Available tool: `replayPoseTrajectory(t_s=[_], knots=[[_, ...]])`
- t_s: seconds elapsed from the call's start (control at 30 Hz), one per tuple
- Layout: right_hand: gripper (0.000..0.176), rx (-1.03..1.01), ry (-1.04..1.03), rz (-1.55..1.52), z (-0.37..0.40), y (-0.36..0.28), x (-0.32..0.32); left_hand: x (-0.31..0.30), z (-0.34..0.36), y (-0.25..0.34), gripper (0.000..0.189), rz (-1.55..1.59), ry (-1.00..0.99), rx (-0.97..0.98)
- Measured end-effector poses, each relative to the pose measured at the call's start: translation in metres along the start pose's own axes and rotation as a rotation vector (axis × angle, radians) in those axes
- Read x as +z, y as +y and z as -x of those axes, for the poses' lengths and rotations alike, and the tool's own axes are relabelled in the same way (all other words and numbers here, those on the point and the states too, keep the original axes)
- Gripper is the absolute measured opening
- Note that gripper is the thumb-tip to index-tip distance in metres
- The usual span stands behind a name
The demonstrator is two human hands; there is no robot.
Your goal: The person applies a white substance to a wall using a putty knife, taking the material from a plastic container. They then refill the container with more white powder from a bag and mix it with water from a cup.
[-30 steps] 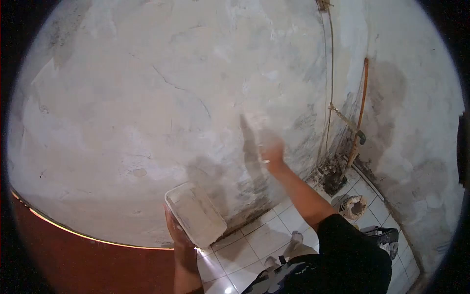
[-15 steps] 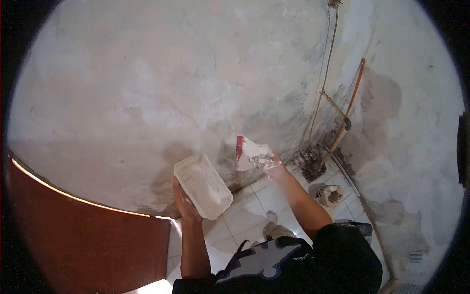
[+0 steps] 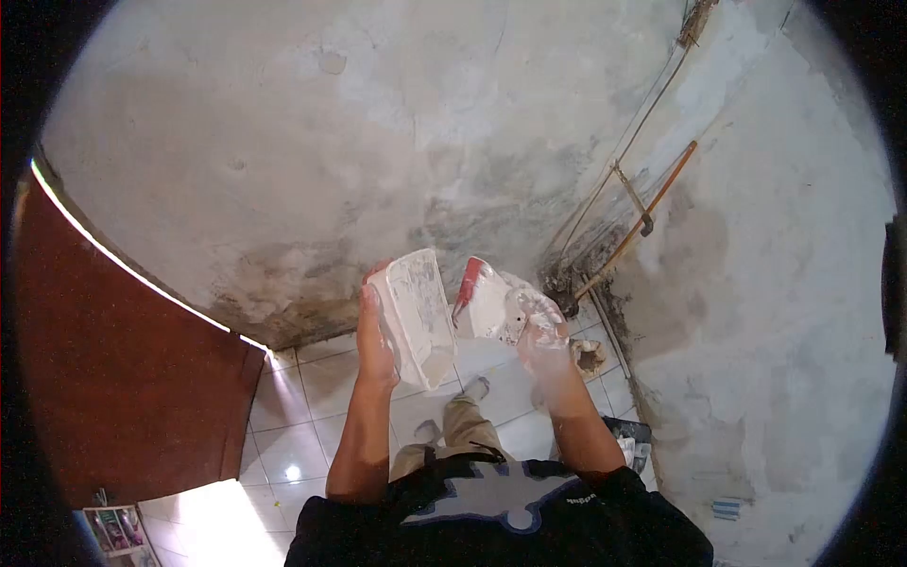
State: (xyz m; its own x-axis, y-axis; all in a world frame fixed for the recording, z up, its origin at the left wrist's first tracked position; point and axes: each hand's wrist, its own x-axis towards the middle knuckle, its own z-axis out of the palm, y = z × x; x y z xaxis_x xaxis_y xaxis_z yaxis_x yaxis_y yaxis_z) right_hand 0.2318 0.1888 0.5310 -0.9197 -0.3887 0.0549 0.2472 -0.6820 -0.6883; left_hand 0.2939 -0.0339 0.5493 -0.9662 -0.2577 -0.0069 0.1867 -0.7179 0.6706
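The left hand (image 3: 374, 329) grips the tub (image 3: 401, 321), probably light and stiff, by its long side; the right hand (image 3: 545, 338) grips a likely slippery scraper (image 3: 487, 307).

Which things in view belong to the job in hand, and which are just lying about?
In use:
white tray, held in the left hand
red-edged scraper, held in the right hand

Apparently just lying about:
orange pole, in the corner
round open container, on the floor
black container, contents unclear

A room under renovation; patchy, stained wall (image 3: 312, 161), tiled floor (image 3: 323, 383).
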Motion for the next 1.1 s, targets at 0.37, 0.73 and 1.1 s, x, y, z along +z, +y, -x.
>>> replayPoseTrajectory(t_s=[0.37,0.73,1.1], knots=[[0.05,-0.206,0.068,0.331,0.028,0.001,0.061,0.011,0.008,0.003,0.058,0.042,-0.011,0.092],[0.039,-0.697,-0.055,1.114,0.035,-0.003,0.092,0.062,0.012,0.012,0.043,-0.465,0.018,0.509],[0.033,-0.395,-0.133,0.677,0.028,0.0,0.108,0.081,0.038,0.018,0.047,-0.66,-0.023,0.676]])
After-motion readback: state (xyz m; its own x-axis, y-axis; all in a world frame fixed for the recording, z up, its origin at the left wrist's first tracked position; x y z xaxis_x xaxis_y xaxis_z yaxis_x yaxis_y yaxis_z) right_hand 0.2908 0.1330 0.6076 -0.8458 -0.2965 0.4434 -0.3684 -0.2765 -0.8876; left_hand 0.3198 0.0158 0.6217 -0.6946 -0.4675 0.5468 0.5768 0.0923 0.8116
